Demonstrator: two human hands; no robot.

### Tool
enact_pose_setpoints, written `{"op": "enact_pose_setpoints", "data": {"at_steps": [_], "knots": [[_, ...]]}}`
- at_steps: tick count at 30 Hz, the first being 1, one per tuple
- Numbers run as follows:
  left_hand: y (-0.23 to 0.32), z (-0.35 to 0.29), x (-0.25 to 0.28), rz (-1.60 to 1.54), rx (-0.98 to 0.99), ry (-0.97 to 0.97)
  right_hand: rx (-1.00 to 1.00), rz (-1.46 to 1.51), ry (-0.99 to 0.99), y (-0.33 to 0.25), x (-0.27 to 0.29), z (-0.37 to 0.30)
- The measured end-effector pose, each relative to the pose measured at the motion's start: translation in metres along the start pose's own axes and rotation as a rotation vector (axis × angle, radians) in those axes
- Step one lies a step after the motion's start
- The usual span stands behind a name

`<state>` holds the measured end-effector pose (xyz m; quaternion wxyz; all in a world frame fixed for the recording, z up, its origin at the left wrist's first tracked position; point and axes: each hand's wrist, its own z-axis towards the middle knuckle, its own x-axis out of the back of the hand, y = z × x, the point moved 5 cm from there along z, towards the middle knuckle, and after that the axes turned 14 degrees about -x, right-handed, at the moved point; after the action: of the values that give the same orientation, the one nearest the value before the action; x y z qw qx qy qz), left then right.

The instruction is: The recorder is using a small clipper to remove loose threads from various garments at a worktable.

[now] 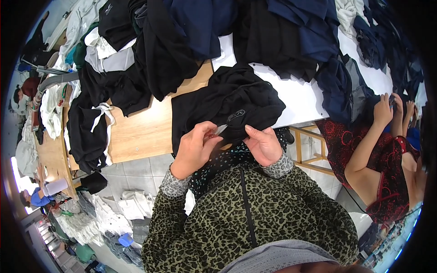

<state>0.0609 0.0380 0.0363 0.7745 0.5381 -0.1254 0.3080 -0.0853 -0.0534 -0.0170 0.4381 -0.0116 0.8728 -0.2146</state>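
Crumpled black cloth garment (250,93) seemingly unfinished; far navy cloth garments (305,27) untouched.
Thin white strip (221,129) is pinched by left hand (195,149); right hand's (265,146) grip cannot be told.

Two hands (191,154) at one black garment (236,93)

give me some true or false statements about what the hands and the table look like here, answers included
1. The left hand pinches a small pale piece by the black garment. True.
2. The black garment lies wholly on the white tabletop. False: its left part lies on the wooden tabletop.
3. The leopard-print jacket has a dark zip. True.
4. The right hand is far from the black garment. False: it is at the garment's near edge.
5. All the clothes piled across the table are black. False: navy garments lie there too.
6. A co-worker is at the right. True.
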Motion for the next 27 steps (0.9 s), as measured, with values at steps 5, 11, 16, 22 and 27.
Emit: {"op": "enact_pose_setpoints", "data": {"at_steps": [5,11,16,22,27], "knots": [[-0.006,-0.011,-0.002,-0.062,0.077,0.022,0.019,-0.004,-0.031,-0.001,-0.002,0.000],[-0.007,-0.015,-0.005,-0.085,0.140,0.031,-0.005,0.048,0.024,-0.001,0.000,0.000],[-0.012,-0.015,-0.001,-0.119,0.230,0.182,0.081,-0.021,0.028,-0.005,-0.010,-0.002],[-0.026,-0.042,0.011,-0.462,0.445,0.624,0.034,0.237,0.046,-0.006,0.014,0.003],[-0.024,-0.057,0.003,-0.489,0.601,0.557,0.030,0.234,-0.065,-0.006,0.018,0.005]]}}
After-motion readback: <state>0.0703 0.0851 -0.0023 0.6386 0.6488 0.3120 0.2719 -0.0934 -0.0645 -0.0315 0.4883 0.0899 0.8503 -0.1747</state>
